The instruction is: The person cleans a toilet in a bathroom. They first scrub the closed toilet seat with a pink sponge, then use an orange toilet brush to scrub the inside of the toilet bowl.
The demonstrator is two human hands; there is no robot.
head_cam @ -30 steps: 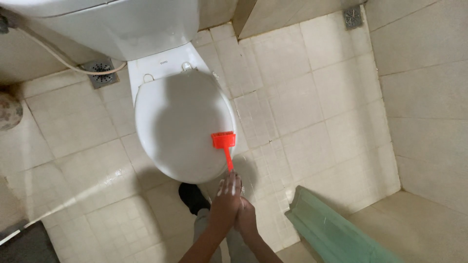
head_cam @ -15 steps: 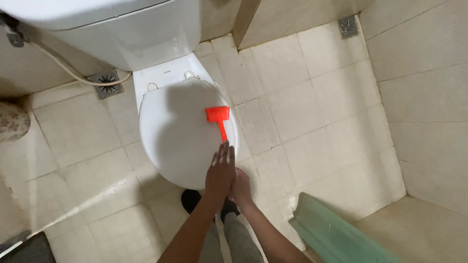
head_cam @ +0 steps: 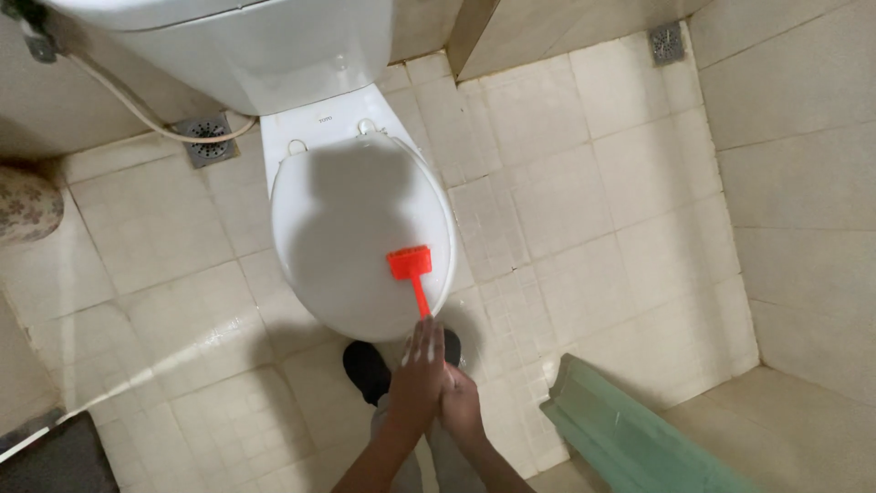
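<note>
A white toilet with its lid point(head_cam: 347, 210) down fills the upper middle of the head view. A red brush point(head_cam: 410, 264) rests head-down on the front right part of the lid, its thin handle running back toward me. My left hand point(head_cam: 418, 370) and my right hand point(head_cam: 462, 403) are clasped together around the handle's near end, just past the lid's front rim, the left on top. My dark shoe point(head_cam: 367, 370) shows below the bowl.
The cistern point(head_cam: 265, 46) stands at the top, with a hose running to the left wall. A floor drain point(head_cam: 205, 139) sits left of the bowl, another drain point(head_cam: 668, 41) at top right. A green ledge point(head_cam: 630, 438) lies at bottom right. Floor tiles are wet.
The brush head slid up the lid toward the hinge, then came back toward the front rim. Both hands stayed clasped on the handle.
</note>
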